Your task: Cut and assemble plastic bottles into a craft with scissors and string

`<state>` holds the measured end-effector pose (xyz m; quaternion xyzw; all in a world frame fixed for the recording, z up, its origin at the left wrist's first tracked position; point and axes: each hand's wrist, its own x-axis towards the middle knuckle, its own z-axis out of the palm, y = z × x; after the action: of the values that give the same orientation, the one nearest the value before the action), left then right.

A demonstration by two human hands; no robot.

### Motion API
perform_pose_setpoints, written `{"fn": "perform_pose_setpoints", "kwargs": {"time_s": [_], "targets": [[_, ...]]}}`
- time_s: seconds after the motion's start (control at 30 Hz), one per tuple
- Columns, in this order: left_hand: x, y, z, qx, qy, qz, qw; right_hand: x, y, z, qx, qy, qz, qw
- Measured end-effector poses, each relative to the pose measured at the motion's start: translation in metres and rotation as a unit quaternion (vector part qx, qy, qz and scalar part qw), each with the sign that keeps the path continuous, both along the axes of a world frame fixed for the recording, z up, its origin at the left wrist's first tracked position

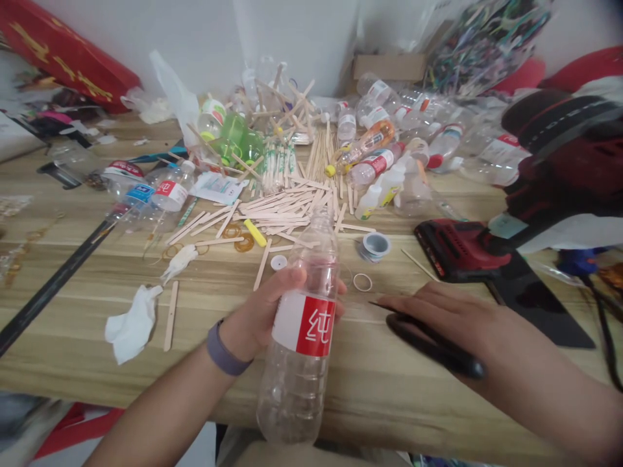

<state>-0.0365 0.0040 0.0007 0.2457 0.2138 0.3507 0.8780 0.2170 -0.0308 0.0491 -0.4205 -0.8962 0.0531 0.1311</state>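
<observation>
My left hand [272, 298], with a purple band at the wrist, is wrapped round a clear plastic bottle [296, 383] with a red and white label. The bottle's neck points away from me, and its base reaches over the table's near edge. To the right of the bottle, my right hand [442, 318] is closed on a black-handled tool [428, 344]. A thin dark tip sticks out past its fingers towards the bottle; blur hides the tool's exact kind. Between bottle and right hand lies a small pale ring [363, 282].
Wooden sticks [287, 207] are heaped beyond the bottle, with many plastic bottles [379, 162] behind. A red and black power tool [467, 246] stands at right. Grey tape [376, 246], a yellow piece [255, 232], crumpled tissue [132, 324] and a long black bar [58, 285] lie about.
</observation>
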Motion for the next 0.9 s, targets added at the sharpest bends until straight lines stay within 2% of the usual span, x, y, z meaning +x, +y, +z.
{"fn": "perform_pose_setpoints", "kwargs": {"time_s": [0.1,0.33,0.57,0.7,0.77,0.8,0.87,0.9], "targets": [[0.000,-0.001,0.000,-0.004,0.011,0.001,1.000,0.001,-0.004,-0.015,0.022,-0.006,0.039,0.999],[0.002,-0.001,0.000,-0.012,0.001,-0.004,1.000,0.000,-0.011,-0.054,0.061,-0.071,0.045,0.995],[0.003,-0.001,-0.002,-0.018,0.006,0.001,1.000,-0.011,-0.006,-0.065,0.026,-0.013,0.053,0.998],[0.003,-0.001,-0.003,-0.027,-0.003,0.003,1.000,-0.007,-0.010,-0.062,0.003,0.029,0.024,0.999],[0.001,0.000,-0.004,-0.032,0.000,0.016,0.999,0.005,-0.014,-0.053,0.000,0.071,-0.022,0.997],[0.001,0.000,-0.003,-0.036,0.001,0.024,0.999,0.013,-0.016,-0.048,-0.010,0.097,-0.068,0.993],[-0.001,0.002,-0.001,-0.055,-0.005,0.029,0.998,0.032,-0.020,-0.036,-0.037,0.163,-0.214,0.962],[-0.003,0.003,0.000,-0.061,-0.008,0.035,0.997,0.043,-0.021,-0.029,-0.053,0.202,-0.300,0.931]]}}
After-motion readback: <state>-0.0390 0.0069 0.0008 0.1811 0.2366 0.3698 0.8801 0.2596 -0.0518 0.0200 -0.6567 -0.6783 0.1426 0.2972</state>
